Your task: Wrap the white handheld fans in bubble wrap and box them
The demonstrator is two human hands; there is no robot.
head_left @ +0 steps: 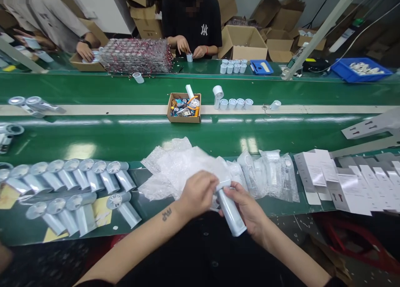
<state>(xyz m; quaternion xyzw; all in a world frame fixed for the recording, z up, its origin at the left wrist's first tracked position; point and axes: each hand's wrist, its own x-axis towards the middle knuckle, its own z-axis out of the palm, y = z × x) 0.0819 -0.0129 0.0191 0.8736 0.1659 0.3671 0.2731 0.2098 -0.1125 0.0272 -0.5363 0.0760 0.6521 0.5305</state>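
Note:
My right hand (246, 203) is wrapped around a pale blue handheld fan (231, 214), whose handle tilts down toward me. Its head end is partly covered by my fingers and clear plastic. Close beside it, my left hand (198, 193) pinches a clear bubble-wrap bag (200, 160) at the fan's upper end. How far the bag covers the head cannot be made out. More bubble-wrap bags (162, 170) lie in a loose pile behind my left hand. Several bagged fans (273, 174) stand in a row to the right of my hands.
Unwrapped fans (89, 170) lie in rows at left. White printed boxes (353, 191) line the right. Beyond, a small carton of tools (183, 118) and white round parts (240, 103) sit on the strip. Across the bench, a person in black (192, 24) handles a small cup-shaped part.

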